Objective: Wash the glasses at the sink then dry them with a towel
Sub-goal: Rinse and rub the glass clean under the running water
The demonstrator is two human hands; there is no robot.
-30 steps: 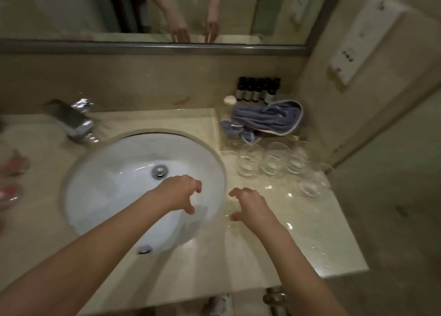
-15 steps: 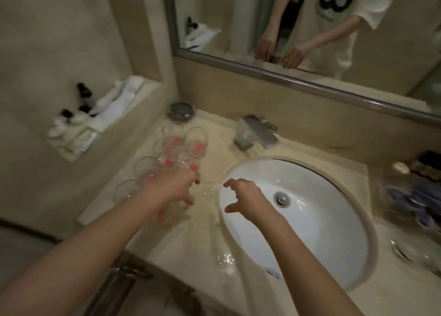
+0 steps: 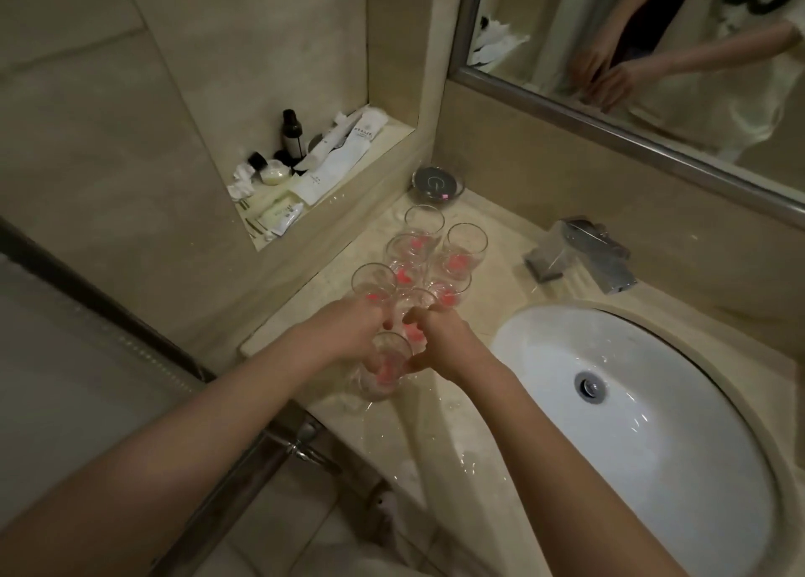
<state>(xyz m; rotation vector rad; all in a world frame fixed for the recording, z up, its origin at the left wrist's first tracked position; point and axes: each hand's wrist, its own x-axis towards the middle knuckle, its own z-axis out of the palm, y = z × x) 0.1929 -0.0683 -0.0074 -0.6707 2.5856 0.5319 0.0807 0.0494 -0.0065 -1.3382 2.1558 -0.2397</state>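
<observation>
Several clear glasses with pink residue (image 3: 457,249) stand clustered on the beige counter left of the white sink (image 3: 653,424). Both hands meet at the nearest glass (image 3: 385,369). My left hand (image 3: 348,334) curls round its left side, and my right hand (image 3: 440,341) grips its right side and rim. The glass leans a little toward me at the counter's front edge. Behind the basin stands the chrome faucet (image 3: 583,258); I see no water running from it. No towel is in view.
A wall niche (image 3: 313,171) holds small bottles, sachets and white packets. A round dark dish (image 3: 438,182) sits at the counter's back corner. The mirror (image 3: 653,53) hangs above. Water drops lie on the counter (image 3: 457,446) in front of the sink.
The view swung left from the washed glasses and towel to the dirty glasses. Both hands moved left off the basin and closed on the nearest glass.
</observation>
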